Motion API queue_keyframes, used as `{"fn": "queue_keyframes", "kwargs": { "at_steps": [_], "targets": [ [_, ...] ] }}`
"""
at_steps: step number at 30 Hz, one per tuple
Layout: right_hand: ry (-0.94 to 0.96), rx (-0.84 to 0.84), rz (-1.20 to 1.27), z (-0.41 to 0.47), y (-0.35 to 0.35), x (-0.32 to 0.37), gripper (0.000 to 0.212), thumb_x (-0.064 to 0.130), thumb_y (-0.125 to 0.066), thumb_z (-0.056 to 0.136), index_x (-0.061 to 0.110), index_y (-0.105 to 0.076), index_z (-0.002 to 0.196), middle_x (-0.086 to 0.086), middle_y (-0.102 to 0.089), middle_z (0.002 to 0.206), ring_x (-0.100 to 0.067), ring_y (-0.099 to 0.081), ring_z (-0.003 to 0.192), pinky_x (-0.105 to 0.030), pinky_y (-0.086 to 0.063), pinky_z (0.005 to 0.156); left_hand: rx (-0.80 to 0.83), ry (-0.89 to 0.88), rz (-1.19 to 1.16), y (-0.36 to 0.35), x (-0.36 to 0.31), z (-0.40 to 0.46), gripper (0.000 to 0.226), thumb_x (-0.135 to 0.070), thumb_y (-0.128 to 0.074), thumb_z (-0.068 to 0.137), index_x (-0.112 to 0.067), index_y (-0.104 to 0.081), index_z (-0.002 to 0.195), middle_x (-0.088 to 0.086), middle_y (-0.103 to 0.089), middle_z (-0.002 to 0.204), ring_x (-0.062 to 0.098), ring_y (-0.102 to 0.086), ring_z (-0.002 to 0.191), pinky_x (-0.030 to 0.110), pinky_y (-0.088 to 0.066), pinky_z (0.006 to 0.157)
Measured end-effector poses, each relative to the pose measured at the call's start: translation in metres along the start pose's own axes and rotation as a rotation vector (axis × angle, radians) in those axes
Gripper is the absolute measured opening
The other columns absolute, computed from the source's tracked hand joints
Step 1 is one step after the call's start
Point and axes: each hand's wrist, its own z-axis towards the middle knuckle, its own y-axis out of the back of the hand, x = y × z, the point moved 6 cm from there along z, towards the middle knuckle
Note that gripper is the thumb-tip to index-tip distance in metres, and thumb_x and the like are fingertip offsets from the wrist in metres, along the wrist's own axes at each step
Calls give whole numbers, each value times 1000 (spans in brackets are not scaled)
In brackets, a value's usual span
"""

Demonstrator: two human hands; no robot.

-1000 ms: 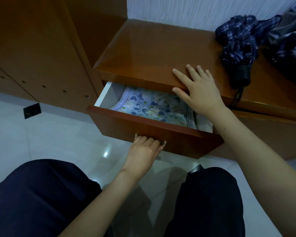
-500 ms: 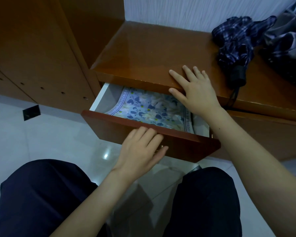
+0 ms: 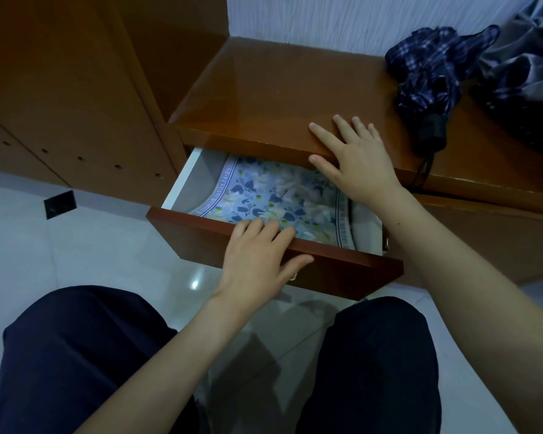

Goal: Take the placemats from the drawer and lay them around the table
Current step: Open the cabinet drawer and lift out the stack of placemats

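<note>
Blue-and-white flowered cloth, the top placemat [image 3: 273,195], lies flat on the floor of the open drawer [image 3: 326,264], its printed border running near the drawer's right side; whether more mats lie beneath it cannot be told. A second ago the left hand [image 3: 257,261] was under the drawer front at the pull; half a second ago it had risen in front of the panel; now it has come over the front edge, and its fingertips [image 3: 264,225] reach down onto the near edge of the placemat while the thumb stays outside against the front panel. That reads as the opening being finished and the taking-out just begun. The left hand's fingers are nearly straight and spread a little, touching the cloth but not yet pinching or curling round it. The right hand [image 3: 358,167] has not moved: it lies flat with straight fingers on the front edge of the wooden shelf [image 3: 264,98] above the drawer, thumb hanging over the edge, holding nothing. A folded plaid umbrella [image 3: 433,79] rests toward the shelf's right end, well apart from both hands.
</note>
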Motion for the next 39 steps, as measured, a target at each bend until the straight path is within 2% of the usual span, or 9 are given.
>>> {"fn": "queue_keyframes", "kwargs": {
  "at_steps": [11,20,24,27,31,33,35,37,39],
  "targets": [
    [-2,7,11,0,0,-1,60,61,-22,97,38,-18,152,-13,-23,158,-41,-19,144,-52,-13,117,41,6,-43,15,-6,-52,45,-60,-49,89,-17,-61,91,-2,-57,83,24,-52,79,36,-38,80],
    [-6,9,-4,1,-1,0,60,62,-21,97,39,-17,152,-13,-23,158,-40,-19,144,-51,-13,118,92,3,-76,22,-13,-77,44,-59,-46,91,-19,-63,91,-5,-58,85,21,-51,81,34,-34,84],
    [-7,3,-9,1,-2,-1,60,62,-21,97,39,-17,152,-13,-23,158,-40,-19,144,-51,-13,118,132,-16,-88,21,-12,-74,43,-60,-46,90,-19,-62,89,-5,-57,83,21,-51,79,34,-35,80],
    [-12,10,-11,1,-4,0,60,62,-22,97,39,-17,152,-13,-23,158,-40,-19,144,-51,-13,118,232,-75,-131,24,-8,-64,48,-64,-39,90,-21,-60,82,-6,-55,75,19,-52,72,33,-38,71],
    [42,-49,99,-5,7,11,54,49,-34,100,32,-26,151,-13,-28,156,-36,-19,145,-50,-12,119,505,-151,-288,25,10,-30,58,-70,-20,88,-23,-51,77,-5,-56,71,14,-53,69,34,-45,65],
    [151,-151,212,-18,20,30,50,38,-41,100,23,-36,148,-11,-37,152,-30,-26,144,-44,-15,119,589,-154,-376,19,24,-10,54,-67,-24,88,-23,-53,81,-3,-59,73,11,-54,70,37,-47,67],
    [229,-179,348,-36,24,51,47,33,-46,99,17,-44,144,-8,-45,146,-22,-34,140,-31,-20,115,613,-153,-413,12,41,9,48,-65,-33,86,-25,-59,85,-4,-63,76,10,-58,72,39,-48,68],
    [256,-85,466,-54,14,68,45,34,-50,98,18,-47,140,-4,-48,143,-17,-38,136,-26,-27,111,647,-134,-453,2,56,21,43,-64,-41,84,-28,-63,90,-6,-66,83,8,-60,79,40,-50,73],
    [258,84,575,-69,-4,80,44,37,-53,97,22,-49,138,1,-50,141,-12,-40,135,-29,-33,110,722,-140,-480,-10,66,27,38,-62,-52,84,-30,-66,100,-11,-68,97,5,-61,92,36,-49,84]
  ]
}}
